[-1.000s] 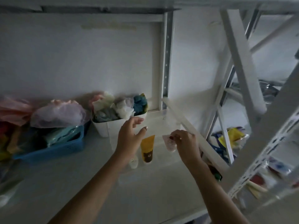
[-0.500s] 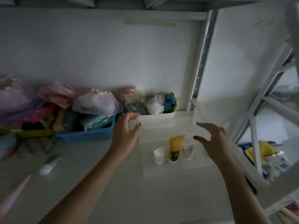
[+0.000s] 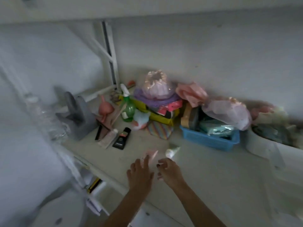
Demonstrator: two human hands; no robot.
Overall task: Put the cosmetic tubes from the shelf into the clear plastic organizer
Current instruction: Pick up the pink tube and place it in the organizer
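On the white shelf [image 3: 213, 169] lie several cosmetic tubes. A pale pink tube [image 3: 152, 154] sits just beyond the fingertips of my left hand [image 3: 139, 174], which is spread open above the shelf. A white-capped pale tube [image 3: 172, 150] lies just ahead of my right hand [image 3: 168, 171], whose fingers are curled loosely and hold nothing. Farther left lie a black tube [image 3: 121, 138] and a light pink tube [image 3: 108, 137]. The clear organizer is out of the frame.
A blue basket [image 3: 211, 140] with cloth and bags stands at the back right, next to a white tub [image 3: 262, 145]. A green spray bottle [image 3: 128, 106], a yellow box of clutter [image 3: 157, 115] and a grey object [image 3: 77, 113] crowd the back left. The shelf's front edge runs below my hands.
The view has swung left, away from the clear organizer with its three tubes. Both hands left the organizer and now hover close together over the loose tubes on the shelf.
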